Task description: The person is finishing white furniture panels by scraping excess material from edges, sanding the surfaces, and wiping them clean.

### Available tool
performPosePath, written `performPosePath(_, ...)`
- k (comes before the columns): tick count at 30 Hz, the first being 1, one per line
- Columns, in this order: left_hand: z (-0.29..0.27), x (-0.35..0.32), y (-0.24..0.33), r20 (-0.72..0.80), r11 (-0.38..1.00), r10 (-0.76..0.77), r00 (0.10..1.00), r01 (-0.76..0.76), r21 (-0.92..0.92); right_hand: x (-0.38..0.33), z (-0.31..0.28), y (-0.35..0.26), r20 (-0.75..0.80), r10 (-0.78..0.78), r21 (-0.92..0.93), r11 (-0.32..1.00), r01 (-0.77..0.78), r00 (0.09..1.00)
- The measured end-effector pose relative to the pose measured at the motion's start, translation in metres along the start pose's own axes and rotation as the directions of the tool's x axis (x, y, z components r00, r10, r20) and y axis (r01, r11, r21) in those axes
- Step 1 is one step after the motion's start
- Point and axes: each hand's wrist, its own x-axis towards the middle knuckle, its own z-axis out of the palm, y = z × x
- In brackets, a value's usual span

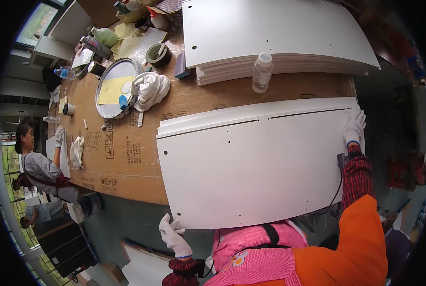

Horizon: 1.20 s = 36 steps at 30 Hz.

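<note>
Two gloved hands, left hand (173,236), right hand (353,126), gripping smooth white rectangular panel (256,167)

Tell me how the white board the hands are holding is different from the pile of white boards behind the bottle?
The held board lies close, gripped by the left hand and right hand; the pile lies farther away, untouched. The held board sticks out past the table edge; the pile rests on it. Both are white with small holes.
</note>
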Motion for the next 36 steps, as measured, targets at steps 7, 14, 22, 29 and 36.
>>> performPosePath(7, -0.049, 0.032, -0.057, -0.107, 0.889, -0.456, 0.883, 0.458, -0.007, -0.197, -0.153, -0.326, -0.121, -0.654, 0.449, 0.635, 0.629, 0.747)
performPosePath(14, -0.049, 0.038, -0.068, 0.019, 0.766, -0.522, 0.852, 0.479, -0.429, -0.324, -0.240, -0.492, -0.258, -0.935, 0.514, 0.078, 0.854, 0.241)
performPosePath(22, -0.143, 0.057, -0.187, -0.043, 0.676, -0.715, 0.697, 0.675, -0.294, -0.500, -0.235, -0.354, -0.438, -0.412, 0.617, -0.784, 0.067, -0.799)
performPosePath(29, -0.237, 0.037, -0.264, -0.258, 0.631, -0.749, 0.611, 0.776, 0.007, -0.313, -0.257, -0.428, -0.502, -0.822, 0.605, -0.113, 0.788, 0.267)
performPosePath(36, -0.254, 0.045, -0.255, -0.386, 0.695, -0.707, 0.592, 0.681, -0.231, -0.388, -0.219, -0.387, -0.407, -0.866, 0.475, -0.472, 0.742, -0.290)
